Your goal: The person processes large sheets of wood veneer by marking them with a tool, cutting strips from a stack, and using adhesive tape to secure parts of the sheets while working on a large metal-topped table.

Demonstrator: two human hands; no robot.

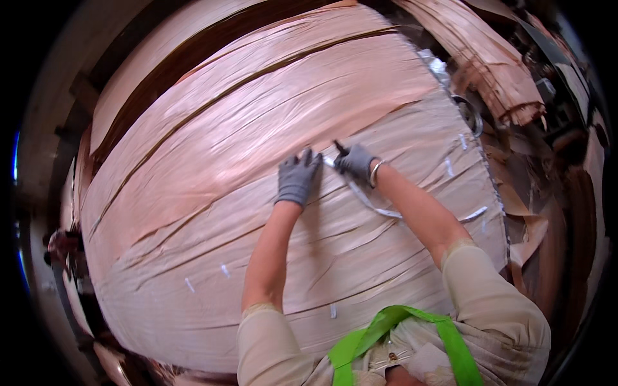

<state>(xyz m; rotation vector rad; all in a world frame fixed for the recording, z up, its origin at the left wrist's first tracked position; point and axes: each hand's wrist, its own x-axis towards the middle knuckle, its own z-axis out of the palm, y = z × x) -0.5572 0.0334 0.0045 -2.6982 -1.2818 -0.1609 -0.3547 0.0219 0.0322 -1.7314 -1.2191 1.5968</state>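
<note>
A large stack of thin wood veneer sheets (pixel 222 212) spreads beneath both hands, pinkish on the far side and paler on the near side. My left hand (pixel 298 179), in a grey glove, lies on the top sheet with its fingers stretched forward near the line where the two tones meet. Just right of it, my gloved right hand (pixel 355 162) is closed on a white tape strip (pixel 365 201), which trails in a curve under the forearm. A short dark tip pokes out of the right fingers; its kind cannot be made out.
Short white tape pieces (pixel 224 271) dot the pale veneer. Long dark gaps or folds run across the sheets. Rolled veneer (pixel 492 71) and torn scraps (pixel 531 235) lie beyond the right edge. Another stack (pixel 145 71) stands at the far left. Another person (pixel 62 246) is at the left rim.
</note>
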